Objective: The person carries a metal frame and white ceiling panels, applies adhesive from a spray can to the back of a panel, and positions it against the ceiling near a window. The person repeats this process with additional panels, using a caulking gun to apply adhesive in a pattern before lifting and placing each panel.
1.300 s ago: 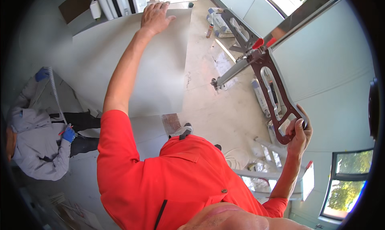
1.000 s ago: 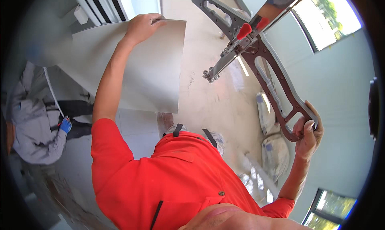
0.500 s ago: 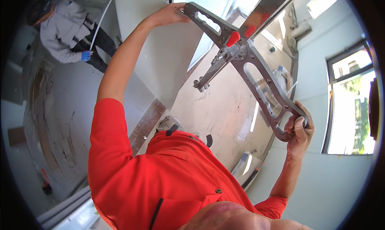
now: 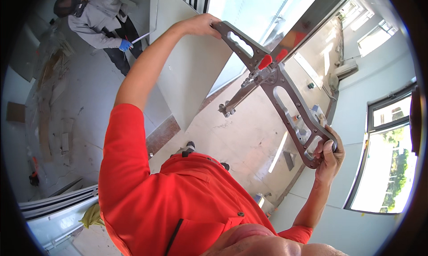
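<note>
A grey metal frame (image 4: 298,108) with two long cut-out handles spreads before me. Two red-tipped toggle clamps (image 4: 266,61) sit at its middle, where it meets a long shiny metal rail (image 4: 307,28). A short bar with small rollers (image 4: 227,109) sticks out toward me. My left hand (image 4: 200,25) grips the frame's upper left end, its fingertips partly hidden behind the metal. At the lower right end my right hand (image 4: 330,158) is closed round the handle, thumb on the near side. Both arms are stretched out.
Left of the frame stands a large pale panel (image 4: 196,64). A co-worker (image 4: 96,22) in grey, with a blue-gloved hand (image 4: 125,45) on a thin white rod (image 4: 141,37), stands at the far left. Boards (image 4: 44,126) lie along the left floor. A window (image 4: 385,158) is in the right wall.
My view has shifted, and the frame appears slightly lower and further right, still in both hands. The co-worker's rod has swung from steep to nearly level.
</note>
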A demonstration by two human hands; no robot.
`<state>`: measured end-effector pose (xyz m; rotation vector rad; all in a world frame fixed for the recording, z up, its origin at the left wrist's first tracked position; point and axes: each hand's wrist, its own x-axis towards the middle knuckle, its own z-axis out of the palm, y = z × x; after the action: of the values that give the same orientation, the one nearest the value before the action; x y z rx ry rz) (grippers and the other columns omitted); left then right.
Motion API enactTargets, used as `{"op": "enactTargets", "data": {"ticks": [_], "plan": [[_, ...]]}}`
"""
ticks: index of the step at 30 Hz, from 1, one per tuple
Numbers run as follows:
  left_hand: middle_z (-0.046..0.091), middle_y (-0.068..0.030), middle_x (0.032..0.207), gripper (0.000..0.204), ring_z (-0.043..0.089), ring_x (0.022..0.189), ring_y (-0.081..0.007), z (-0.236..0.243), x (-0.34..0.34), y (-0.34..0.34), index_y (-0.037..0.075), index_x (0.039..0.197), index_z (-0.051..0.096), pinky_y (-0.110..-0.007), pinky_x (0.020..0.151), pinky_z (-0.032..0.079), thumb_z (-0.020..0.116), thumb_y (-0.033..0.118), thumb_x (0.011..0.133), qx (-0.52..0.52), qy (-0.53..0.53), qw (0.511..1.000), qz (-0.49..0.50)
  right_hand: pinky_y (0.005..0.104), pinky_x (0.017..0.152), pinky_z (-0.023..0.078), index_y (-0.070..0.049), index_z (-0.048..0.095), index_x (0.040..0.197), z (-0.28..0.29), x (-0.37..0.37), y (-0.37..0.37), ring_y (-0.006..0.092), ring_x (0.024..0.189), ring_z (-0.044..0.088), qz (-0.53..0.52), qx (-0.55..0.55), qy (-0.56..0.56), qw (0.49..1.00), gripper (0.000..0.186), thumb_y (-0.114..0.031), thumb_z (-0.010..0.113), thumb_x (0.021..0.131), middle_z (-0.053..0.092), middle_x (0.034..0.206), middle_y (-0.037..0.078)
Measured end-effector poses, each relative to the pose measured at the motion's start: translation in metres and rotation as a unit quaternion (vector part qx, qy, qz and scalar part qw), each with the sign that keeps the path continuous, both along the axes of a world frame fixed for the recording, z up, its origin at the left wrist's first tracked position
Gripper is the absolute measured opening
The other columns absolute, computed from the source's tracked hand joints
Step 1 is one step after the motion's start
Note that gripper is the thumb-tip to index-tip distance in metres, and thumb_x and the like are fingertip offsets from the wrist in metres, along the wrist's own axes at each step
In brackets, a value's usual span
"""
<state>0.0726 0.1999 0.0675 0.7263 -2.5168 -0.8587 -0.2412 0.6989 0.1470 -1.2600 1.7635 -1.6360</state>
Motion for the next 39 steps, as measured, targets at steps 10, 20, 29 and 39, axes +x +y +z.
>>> {"op": "enactTargets", "data": {"ticks": [10,20,29,39], "plan": [[0.075,-0.0089,0.108,0.036,0.068,0.099,-0.0194,-0.01,0.001,-0.004,0.003,0.123,0.073,-0.035,0.092,0.054,0.076,0.013,0.089,0.056,0.026,0.998,-0.033,0.0211,0.05,0.035,0.008,0.064,0.133,0.009,-0.005,-0.011,0.007,0.055,0.047,-0.013,0.009,0.029,0.999,0.061,-0.043,0.074,0.101,0.058,0.066,0.003],[0.072,-0.0144,0.122,0.06,0.067,0.114,-0.0245,-0.015,0.01,-0.02,-0.005,0.136,0.065,-0.036,0.098,0.053,0.082,0.022,0.085,0.028,0.041,0.997,-0.058,0.0219,0.05,0.039,0.007,0.062,0.134,0.001,-0.013,-0.018,0.0078,0.054,0.046,0.006,0.003,0.018,1.0,0.061,-0.042,0.074,0.101,0.056,0.067,0.003],[0.077,-0.0127,0.099,0.037,0.071,0.09,-0.0252,0.0,0.0,-0.021,0.002,0.112,0.076,-0.039,0.079,0.055,0.081,0.023,0.082,-0.008,0.009,0.998,-0.067,0.0218,0.047,0.039,0.005,0.061,0.137,-0.007,-0.017,-0.008,0.0072,0.053,0.045,0.026,0.01,0.005,1.0,0.054,-0.038,0.068,0.105,0.051,0.067,0.001],[0.077,-0.0111,0.099,0.038,0.073,0.091,-0.0246,0.011,0.012,-0.007,0.003,0.112,0.076,-0.04,0.079,0.056,0.081,0.027,0.082,-0.005,0.011,0.999,-0.041,0.0228,0.046,0.04,0.005,0.057,0.141,-0.012,-0.016,-0.008,0.0073,0.053,0.044,0.049,0.0,-0.021,0.999,0.055,-0.037,0.067,0.106,0.05,0.066,0.001]]}}
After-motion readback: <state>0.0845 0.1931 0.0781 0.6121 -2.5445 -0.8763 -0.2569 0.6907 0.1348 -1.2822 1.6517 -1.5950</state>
